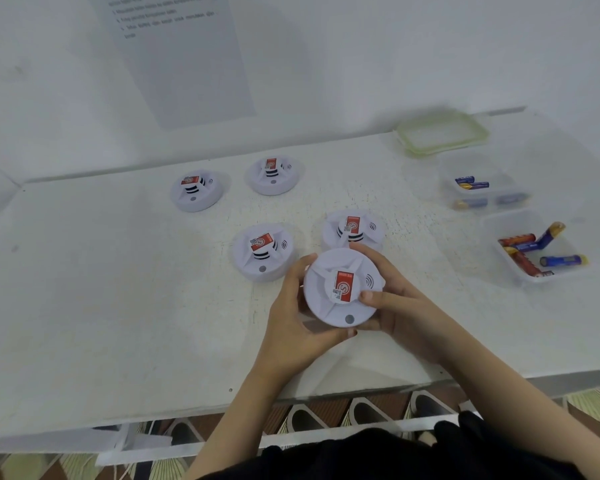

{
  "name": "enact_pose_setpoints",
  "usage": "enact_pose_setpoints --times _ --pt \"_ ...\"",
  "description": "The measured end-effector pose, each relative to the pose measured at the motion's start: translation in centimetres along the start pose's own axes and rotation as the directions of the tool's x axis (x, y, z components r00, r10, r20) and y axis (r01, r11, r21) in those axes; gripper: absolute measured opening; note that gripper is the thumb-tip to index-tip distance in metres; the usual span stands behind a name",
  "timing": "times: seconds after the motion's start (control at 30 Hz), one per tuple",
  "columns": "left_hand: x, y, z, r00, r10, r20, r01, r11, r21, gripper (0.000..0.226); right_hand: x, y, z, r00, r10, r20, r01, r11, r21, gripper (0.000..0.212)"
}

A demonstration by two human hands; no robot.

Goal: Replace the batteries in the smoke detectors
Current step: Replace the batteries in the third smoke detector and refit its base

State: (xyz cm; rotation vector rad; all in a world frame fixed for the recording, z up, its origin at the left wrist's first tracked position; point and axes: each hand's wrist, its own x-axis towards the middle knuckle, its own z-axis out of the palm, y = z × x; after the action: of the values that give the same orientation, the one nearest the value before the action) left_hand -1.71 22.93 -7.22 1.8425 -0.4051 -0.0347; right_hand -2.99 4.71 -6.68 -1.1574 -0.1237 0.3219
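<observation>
A round white smoke detector with a red label is held just above the table, face up. My left hand grips its left rim, thumb under the near edge. My right hand grips the right side, thumb lying across its top. Several more white detectors stand on the table: one right behind the held one, one to its left, and two farther back, the left one and the right one.
Two clear plastic tubs sit at the right: the far tub holds blue batteries, the near tub holds red and blue batteries. A green-rimmed lid lies behind them. The white table's front edge runs below my arms. A printed sheet hangs on the wall.
</observation>
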Motion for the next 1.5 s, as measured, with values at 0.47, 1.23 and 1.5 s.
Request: enact_pose_setpoints --times 0.47,1.23,1.5 --pt "-0.29 -0.04 -0.09 1.0 0.017 0.006 -0.017 1.0 -0.002 0.088 -0.42 0.24 0.24 1.0 -0.015 -0.011 0.016 1.0 0.005 0.066" --pt "-0.3 0.02 -0.14 1.0 0.007 0.006 -0.007 1.0 0.007 0.089 -0.24 0.16 0.21 1.0 0.016 -0.006 -0.015 0.999 0.031 0.071" --pt "-0.25 -0.16 -0.13 1.0 -0.009 0.014 0.009 1.0 0.019 0.091 -0.31 0.06 0.25 1.0 0.012 -0.006 -0.012 0.999 0.029 0.07"
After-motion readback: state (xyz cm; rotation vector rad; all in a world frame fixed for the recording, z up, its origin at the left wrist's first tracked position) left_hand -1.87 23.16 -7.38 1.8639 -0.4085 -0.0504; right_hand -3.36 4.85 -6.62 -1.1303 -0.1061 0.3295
